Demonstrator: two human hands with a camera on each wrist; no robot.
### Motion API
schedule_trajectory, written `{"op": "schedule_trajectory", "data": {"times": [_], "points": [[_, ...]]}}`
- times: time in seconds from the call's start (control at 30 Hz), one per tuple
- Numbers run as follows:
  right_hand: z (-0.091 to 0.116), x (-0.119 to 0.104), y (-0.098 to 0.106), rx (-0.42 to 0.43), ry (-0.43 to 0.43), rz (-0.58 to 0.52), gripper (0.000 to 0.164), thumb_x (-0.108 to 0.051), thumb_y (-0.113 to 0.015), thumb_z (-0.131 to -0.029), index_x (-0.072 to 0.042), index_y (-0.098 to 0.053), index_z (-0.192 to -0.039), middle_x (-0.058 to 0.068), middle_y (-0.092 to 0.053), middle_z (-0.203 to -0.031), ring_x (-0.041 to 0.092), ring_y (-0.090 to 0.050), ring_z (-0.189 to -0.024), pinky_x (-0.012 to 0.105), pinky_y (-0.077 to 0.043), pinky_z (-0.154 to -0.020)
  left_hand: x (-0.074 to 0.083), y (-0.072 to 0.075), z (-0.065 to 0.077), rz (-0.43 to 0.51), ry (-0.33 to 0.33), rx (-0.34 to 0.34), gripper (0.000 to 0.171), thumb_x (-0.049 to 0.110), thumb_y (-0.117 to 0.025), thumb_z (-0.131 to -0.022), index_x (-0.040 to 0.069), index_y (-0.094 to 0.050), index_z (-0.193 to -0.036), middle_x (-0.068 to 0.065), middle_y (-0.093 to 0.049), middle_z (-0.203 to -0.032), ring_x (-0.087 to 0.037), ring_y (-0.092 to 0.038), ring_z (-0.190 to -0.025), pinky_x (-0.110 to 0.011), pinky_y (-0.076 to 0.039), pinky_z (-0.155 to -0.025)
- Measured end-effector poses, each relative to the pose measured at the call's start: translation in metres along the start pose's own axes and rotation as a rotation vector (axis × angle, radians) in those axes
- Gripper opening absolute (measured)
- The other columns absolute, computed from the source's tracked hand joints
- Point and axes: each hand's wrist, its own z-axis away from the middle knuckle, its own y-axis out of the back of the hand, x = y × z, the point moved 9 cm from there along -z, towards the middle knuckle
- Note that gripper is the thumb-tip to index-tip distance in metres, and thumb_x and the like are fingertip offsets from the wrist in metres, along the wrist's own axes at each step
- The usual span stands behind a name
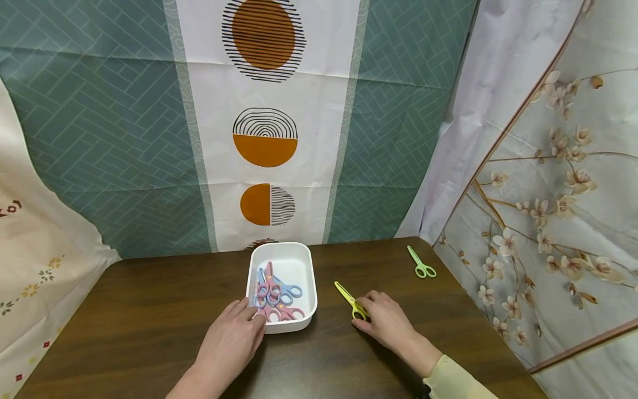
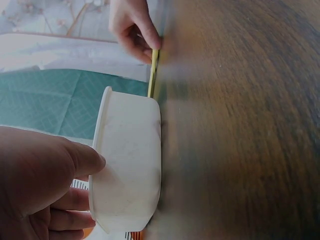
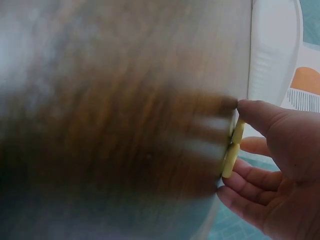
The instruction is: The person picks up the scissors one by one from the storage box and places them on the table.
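A white plastic bin (image 1: 309,277) stands on the table, with several pink and blue scissors (image 1: 271,288) piled inside. My left hand (image 1: 231,335) holds its near left corner, thumb on the outer wall and fingers over the rim, as the left wrist view shows of the bin (image 2: 127,160). To the bin's right, yellow scissors (image 1: 345,292) lie on the wood with blades pointing away and left. My right hand (image 1: 386,321) grips their handles between thumb and fingers. In the right wrist view the handles (image 3: 232,155) show edge-on between the fingertips.
Green scissors (image 1: 421,266) lie farther back, near the right edge of the brown wooden table (image 1: 149,310). A patterned green and white cloth (image 1: 319,138) hangs behind the table. Floral curtains (image 1: 548,233) flank the right side, and a cream cloth (image 1: 45,249) hangs at left.
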Motion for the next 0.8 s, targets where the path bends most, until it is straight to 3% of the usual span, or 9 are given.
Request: {"op": "schedule_trajectory", "data": {"times": [0.17,0.3,0.5,0.8], "points": [[0.004,-0.001,0.0,-0.012,0.02,0.011,0.043,-0.038,-0.094,-0.089,-0.009,-0.079,-0.117,0.005,-0.07,-0.11,0.025,-0.067,-0.095,0.044,-0.062,-0.075,0.001,0.0,0.0,0.002,-0.002,0.004,0.017,0.015,-0.092,-0.085,0.013,-0.075,-0.089,-0.012,-0.08,-0.101,-0.044,-0.076,-0.114,-0.058,-0.059,-0.106],[0.007,-0.003,0.002,-0.012,0.048,0.003,0.05,-0.041,-0.09,-0.092,-0.006,-0.078,-0.126,0.008,-0.071,-0.126,0.03,-0.07,-0.113,0.049,-0.065,-0.087,0.001,0.001,0.001,0.003,-0.006,0.018,0.018,0.014,-0.092,-0.085,0.013,-0.074,-0.088,-0.012,-0.08,-0.1,-0.044,-0.076,-0.113,-0.058,-0.059,-0.105],[0.012,-0.011,0.003,-0.066,0.101,0.008,0.066,-0.044,-0.083,-0.098,0.001,-0.068,-0.144,0.017,-0.067,-0.148,0.038,-0.06,-0.143,0.056,-0.054,-0.114,0.002,0.004,0.0,-0.002,-0.011,0.041,0.018,0.014,-0.092,-0.085,0.013,-0.074,-0.087,-0.012,-0.08,-0.1,-0.043,-0.076,-0.114,-0.057,-0.059,-0.106],[0.02,-0.019,0.002,-0.183,0.143,0.028,0.078,-0.053,-0.075,-0.102,-0.001,-0.057,-0.157,0.016,-0.056,-0.163,0.036,-0.049,-0.154,0.06,-0.045,-0.122,0.003,0.005,0.0,-0.007,-0.022,0.053,0.019,0.015,-0.092,-0.085,0.012,-0.073,-0.087,-0.012,-0.08,-0.1,-0.043,-0.076,-0.113,-0.057,-0.059,-0.105]]}}
